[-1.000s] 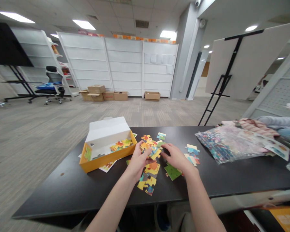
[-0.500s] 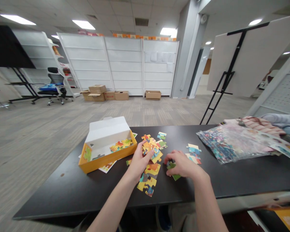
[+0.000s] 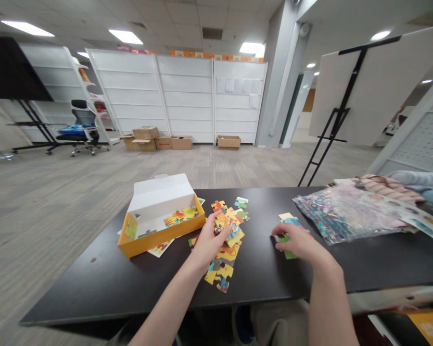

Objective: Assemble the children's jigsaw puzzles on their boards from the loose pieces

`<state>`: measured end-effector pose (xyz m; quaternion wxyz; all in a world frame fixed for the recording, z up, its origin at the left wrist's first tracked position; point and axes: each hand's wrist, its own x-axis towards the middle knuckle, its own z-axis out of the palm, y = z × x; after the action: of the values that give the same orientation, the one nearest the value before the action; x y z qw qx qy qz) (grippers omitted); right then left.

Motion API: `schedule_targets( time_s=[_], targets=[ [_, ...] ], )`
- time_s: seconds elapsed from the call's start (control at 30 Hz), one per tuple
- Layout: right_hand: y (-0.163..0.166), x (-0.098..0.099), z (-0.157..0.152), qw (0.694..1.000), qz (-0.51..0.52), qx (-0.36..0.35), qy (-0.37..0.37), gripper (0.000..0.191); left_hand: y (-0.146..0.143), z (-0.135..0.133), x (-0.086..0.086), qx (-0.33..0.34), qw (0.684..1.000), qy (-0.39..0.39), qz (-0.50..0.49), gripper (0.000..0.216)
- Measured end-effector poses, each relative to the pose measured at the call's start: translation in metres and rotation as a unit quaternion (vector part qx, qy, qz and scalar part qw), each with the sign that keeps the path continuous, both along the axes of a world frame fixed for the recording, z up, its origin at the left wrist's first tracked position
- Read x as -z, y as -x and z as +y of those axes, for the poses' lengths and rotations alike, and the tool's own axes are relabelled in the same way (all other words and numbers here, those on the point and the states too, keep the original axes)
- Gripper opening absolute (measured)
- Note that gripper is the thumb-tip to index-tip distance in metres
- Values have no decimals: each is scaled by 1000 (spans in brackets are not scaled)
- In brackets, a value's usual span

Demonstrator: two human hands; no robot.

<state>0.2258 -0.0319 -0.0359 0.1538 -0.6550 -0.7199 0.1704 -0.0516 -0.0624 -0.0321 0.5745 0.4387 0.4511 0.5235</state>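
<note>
My left hand (image 3: pixel 208 244) rests on a cluster of joined colourful puzzle pieces (image 3: pixel 228 226) in the middle of the black table (image 3: pixel 94 283), fingers curled on its edge. More joined pieces (image 3: pixel 220 274) lie just below it. My right hand (image 3: pixel 299 241) is further right, closed on a green puzzle piece (image 3: pixel 287 253) beside a few loose blue and white pieces (image 3: pixel 286 218). An open yellow box (image 3: pixel 159 218) with a white lid and some pieces inside stands left of my left hand.
A clear plastic bag of puzzle pieces (image 3: pixel 339 214) lies at the right, with folded cloth (image 3: pixel 382 185) behind it. Printed sheets (image 3: pixel 160 248) stick out under the box. An easel with a white board (image 3: pixel 346 91) stands beyond the table. Cardboard boxes (image 3: pixel 155 138) sit by the far wall.
My right hand picked up the green piece near the table's middle and carried it right, next to the blue and white pieces. My left hand stayed on the joined cluster.
</note>
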Motion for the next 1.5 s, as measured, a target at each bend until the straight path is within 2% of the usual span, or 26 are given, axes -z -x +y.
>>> schedule_targets(
  time_s=[0.1, 0.17, 0.27, 0.37, 0.47, 0.57, 0.63, 0.7, 0.77, 0.9, 1.03, 1.17, 1.23, 1.3, 1.37, 1.43, 1.5],
  targets=[
    [7, -8, 0, 997, 24, -1, -69, 22, 1, -1, 5, 20, 998, -19, 64, 66],
    [24, -14, 0, 989, 112, -38, -92, 21, 0, -1, 5, 26, 992, -50, 114, 61],
    [57, -20, -2, 958, 268, -105, -18, 33, -1, -2, 3, 48, 979, -103, 172, 50],
    [82, -20, -4, 926, 337, -162, 56, 39, -1, -3, 2, 80, 974, -119, 174, 40],
    [88, -19, -3, 919, 363, -135, 70, 39, -1, -4, 3, 98, 985, -88, 113, 48],
    [78, -19, 1, 918, 385, -86, 40, 39, -1, -6, 3, 145, 989, -34, 25, 68],
    [67, -17, 6, 917, 398, -42, 10, 39, 0, -7, 1, 149, 989, -19, 5, 73],
    [54, -14, 11, 920, 393, 9, -16, 38, 0, -8, -2, 134, 991, -13, 13, 71],
    [42, -10, 15, 935, 347, 59, -39, 30, 0, -8, -3, 121, 992, -11, 25, 67],
    [27, -2, 16, 978, 155, 129, -57, 15, -1, -8, -2, 110, 992, -24, 49, 60],
    [21, 4, 15, 988, 56, 135, -51, 21, -1, -8, 2, 101, 989, -45, 94, 59],
    [25, 3, 15, 983, 43, 145, -103, 34, -1, -7, 4, 83, 990, -41, 110, 59],
    [36, -4, 13, 980, 123, 113, -107, 38, -1, -7, 5, 85, 991, -34, 100, 56],
    [53, -12, 9, 966, 249, 17, -69, 40, -3, -6, 4, 101, 991, -34, 80, 52],
    [70, -18, 4, 941, 328, -79, -16, 39, -4, -6, 4, 112, 991, -41, 68, 48],
    [82, -20, 2, 927, 356, -115, 7, 34, -5, -6, 3, 118, 990, -45, 57, 48],
    [84, -18, 3, 923, 371, -106, -1, 32, -5, -8, 2, 128, 990, -34, 43, 50]
  ],
)
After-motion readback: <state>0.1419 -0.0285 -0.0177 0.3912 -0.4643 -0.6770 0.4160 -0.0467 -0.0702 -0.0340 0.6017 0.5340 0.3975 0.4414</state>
